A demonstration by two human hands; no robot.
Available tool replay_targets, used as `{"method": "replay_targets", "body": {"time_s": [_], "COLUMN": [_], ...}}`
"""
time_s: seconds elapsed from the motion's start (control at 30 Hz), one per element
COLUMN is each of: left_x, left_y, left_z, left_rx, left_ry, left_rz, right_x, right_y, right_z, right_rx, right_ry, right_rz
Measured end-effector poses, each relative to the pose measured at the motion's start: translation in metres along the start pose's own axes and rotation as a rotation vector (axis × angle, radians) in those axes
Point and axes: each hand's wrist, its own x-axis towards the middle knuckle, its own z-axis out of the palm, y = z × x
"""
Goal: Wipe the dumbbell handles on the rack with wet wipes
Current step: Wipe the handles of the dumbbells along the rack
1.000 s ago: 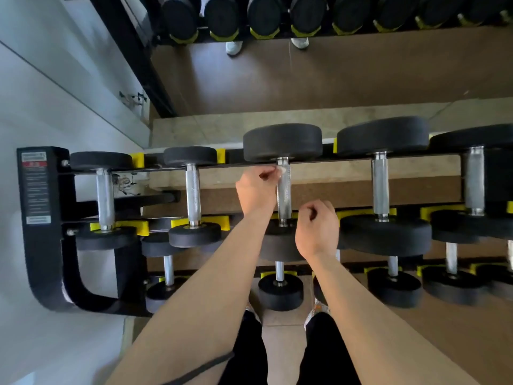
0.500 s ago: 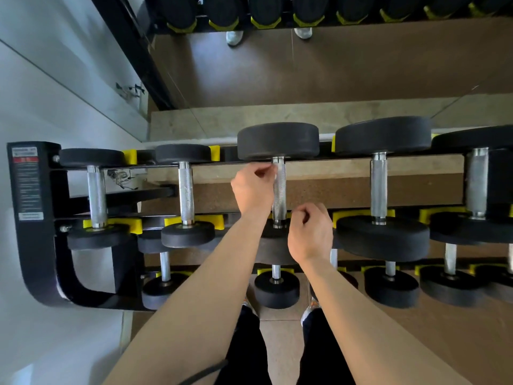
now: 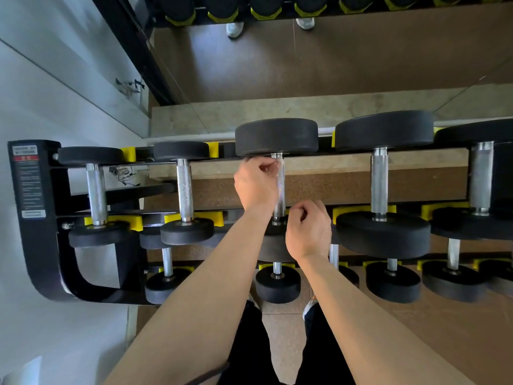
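A black rack (image 3: 41,232) holds rows of black dumbbells with knurled steel handles. My left hand (image 3: 255,187) is at the third dumbbell's handle (image 3: 281,187) on the top row. Its fingers are pinched against the far end of the handle, just under the far weight head (image 3: 276,137). A small pale scrap, seemingly a wet wipe (image 3: 273,162), shows at the fingertips. My right hand (image 3: 308,232) is a closed fist beside the near end of the same handle, covering part of the near head. I see nothing in it.
Two smaller dumbbells (image 3: 184,190) lie to the left and larger ones (image 3: 379,184) to the right. A lower row (image 3: 277,284) sits nearer my legs. A white wall runs along the left, and a mirror behind the rack reflects another dumbbell row.
My left hand has slid up the handle toward the far weight head. My right hand has stayed by the near end. The view has shifted slightly.
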Motion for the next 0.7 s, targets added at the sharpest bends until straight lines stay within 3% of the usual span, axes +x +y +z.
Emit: {"method": "replay_targets", "body": {"time_s": [0.23, 0.5, 0.7], "left_x": [-0.029, 0.0, -0.03], "left_y": [-0.04, -0.014, -0.043], "left_z": [-0.019, -0.01, -0.026], "left_rx": [0.214, 0.034, 0.228], "left_ry": [-0.249, -0.106, -0.37], "left_rz": [0.184, 0.048, 0.16], "right_x": [-0.001, -0.001, 0.0], "right_y": [0.0, -0.002, 0.0], "right_z": [-0.001, -0.002, -0.001], "right_rx": [0.006, -0.007, 0.007], "right_ry": [-0.006, -0.009, -0.005], "right_rz": [-0.013, -0.007, -0.007]}}
